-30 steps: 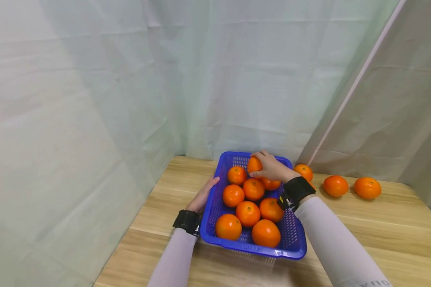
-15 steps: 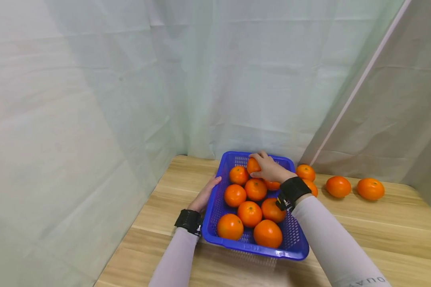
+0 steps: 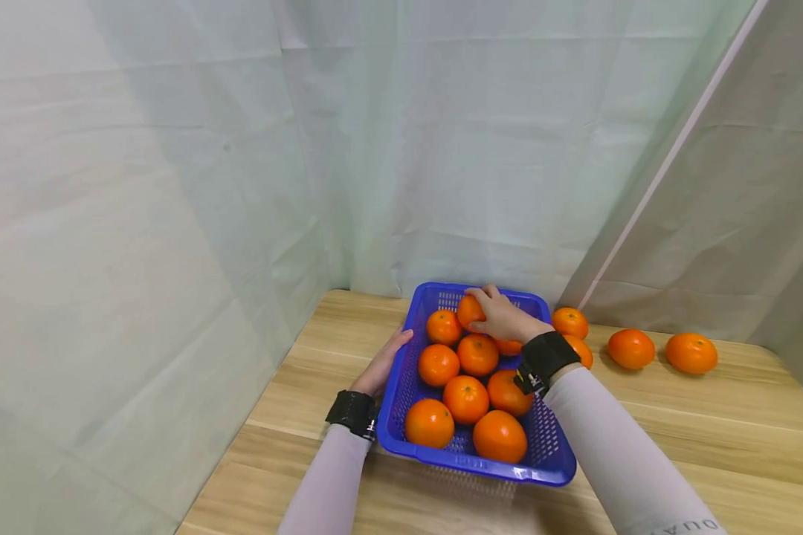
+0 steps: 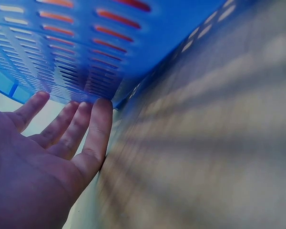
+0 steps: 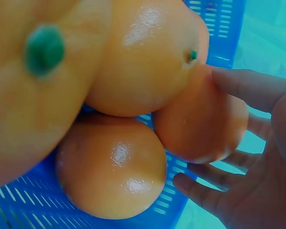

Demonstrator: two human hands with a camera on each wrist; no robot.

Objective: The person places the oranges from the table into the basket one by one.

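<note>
Resting in right hand (image 3: 507,318): orange (image 3: 471,312)

Room type unclear; booth-like: pale curtains (image 3: 495,148) bordering wooden tabletop (image 3: 702,427).

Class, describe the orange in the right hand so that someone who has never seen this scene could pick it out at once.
On the wooden table, find the blue basket. Toward its far edge, look for the orange partly hidden by the right hand. Unlike the neighbouring orange just left of it, this one is gripped.
</note>
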